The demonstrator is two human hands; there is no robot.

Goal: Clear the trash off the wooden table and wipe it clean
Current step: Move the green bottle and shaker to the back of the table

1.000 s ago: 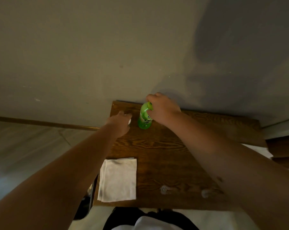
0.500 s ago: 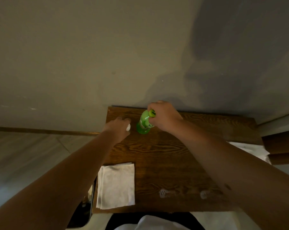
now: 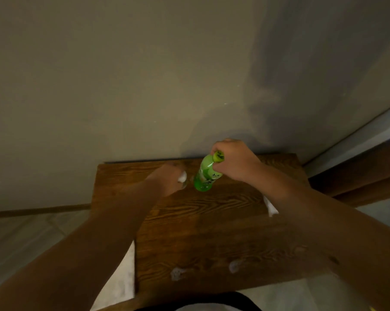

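Right hand (image 3: 233, 161) has tilted the green bottle (image 3: 206, 176) off the table (image 3: 212, 221); left hand (image 3: 170, 179) now clutches white scrap (image 3: 182, 176). Trash removal underway.

Both forearms are bare, with no sleeves, watch or rings in view. The left hand (image 3: 169, 179) and right hand (image 3: 233, 160) are ungloved. At the bottom edge, a dark garment (image 3: 189, 303) shows over a white one (image 3: 216, 308).
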